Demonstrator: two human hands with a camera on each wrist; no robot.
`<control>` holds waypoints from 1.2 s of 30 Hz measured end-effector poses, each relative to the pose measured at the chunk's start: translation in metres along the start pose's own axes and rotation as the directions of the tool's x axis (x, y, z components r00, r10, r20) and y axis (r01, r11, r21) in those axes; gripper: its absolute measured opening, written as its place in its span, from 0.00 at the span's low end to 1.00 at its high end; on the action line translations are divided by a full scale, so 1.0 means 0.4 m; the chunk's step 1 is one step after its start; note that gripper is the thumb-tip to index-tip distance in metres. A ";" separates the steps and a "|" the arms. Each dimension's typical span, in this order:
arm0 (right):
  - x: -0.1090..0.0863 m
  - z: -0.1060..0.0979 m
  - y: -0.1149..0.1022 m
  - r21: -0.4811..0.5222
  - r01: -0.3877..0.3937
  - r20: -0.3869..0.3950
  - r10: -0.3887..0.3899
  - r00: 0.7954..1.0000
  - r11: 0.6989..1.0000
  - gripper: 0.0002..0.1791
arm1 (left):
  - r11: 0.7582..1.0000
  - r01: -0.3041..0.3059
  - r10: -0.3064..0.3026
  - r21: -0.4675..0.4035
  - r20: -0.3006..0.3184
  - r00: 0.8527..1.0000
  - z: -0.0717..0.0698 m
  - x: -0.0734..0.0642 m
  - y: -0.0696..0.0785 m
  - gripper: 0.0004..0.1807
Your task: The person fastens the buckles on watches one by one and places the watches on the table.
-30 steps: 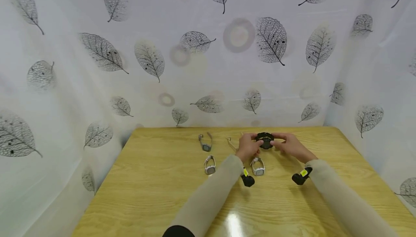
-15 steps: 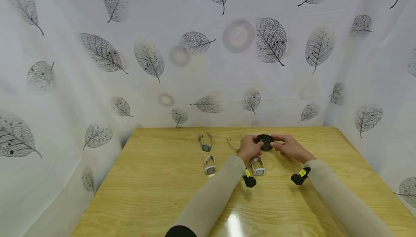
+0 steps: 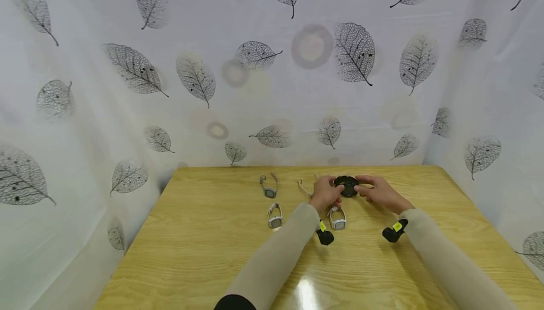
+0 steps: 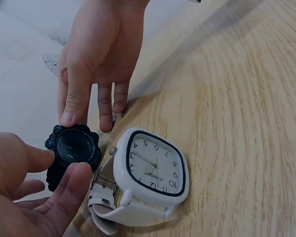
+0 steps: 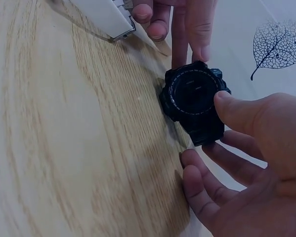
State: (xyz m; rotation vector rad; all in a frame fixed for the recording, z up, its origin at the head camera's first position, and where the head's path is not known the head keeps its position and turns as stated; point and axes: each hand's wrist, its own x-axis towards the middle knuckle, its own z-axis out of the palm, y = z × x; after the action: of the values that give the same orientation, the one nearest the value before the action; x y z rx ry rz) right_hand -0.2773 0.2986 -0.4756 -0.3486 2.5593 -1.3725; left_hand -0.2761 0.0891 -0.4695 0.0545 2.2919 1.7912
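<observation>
A black wristwatch with a round face and chunky bezel is held between both hands near the back right of the table. My left hand pinches its left side, with the thumb at the case edge. From the right, my right hand pinches the opposite side, its thumb beside the bezel. The black strap hangs below the case in the right wrist view. Close to my left hand lies a white square-faced watch with its strap buckled into a loop.
On the wooden table, a grey watch and another white watch lie left of my hands. A cream-strapped watch is partly hidden behind my left hand. A leaf-patterned curtain borders the table's back.
The black watch has tilted slightly and sits a little lower between my fingers. Both hands have shifted only a little, and the watches on the table have stayed in place.
</observation>
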 end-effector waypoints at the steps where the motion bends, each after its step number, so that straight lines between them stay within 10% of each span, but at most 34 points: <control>1: -0.003 -0.001 -0.002 0.000 -0.001 -0.002 0.001 1.000 1.000 0.37 | 1.000 -0.007 0.007 -0.001 -0.002 1.000 -0.002 -0.001 0.000 0.27; 20: -0.079 0.002 -0.064 -0.213 0.036 -0.220 -0.084 0.972 0.976 0.29 | 0.953 -0.295 0.298 0.063 -0.035 0.954 -0.083 -0.062 -0.006 0.23; 36: -0.094 0.042 -0.128 -0.196 0.155 -0.229 -0.198 0.953 0.968 0.27 | 0.936 -0.323 0.339 0.139 -0.116 0.934 -0.198 -0.092 -0.039 0.23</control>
State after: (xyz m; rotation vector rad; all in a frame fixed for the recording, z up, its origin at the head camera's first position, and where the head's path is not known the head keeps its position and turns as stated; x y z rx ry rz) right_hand -0.2310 0.2693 -0.4389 -0.4758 2.9289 -1.3240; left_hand -0.2546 0.0036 -0.4610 0.3703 2.6160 1.8601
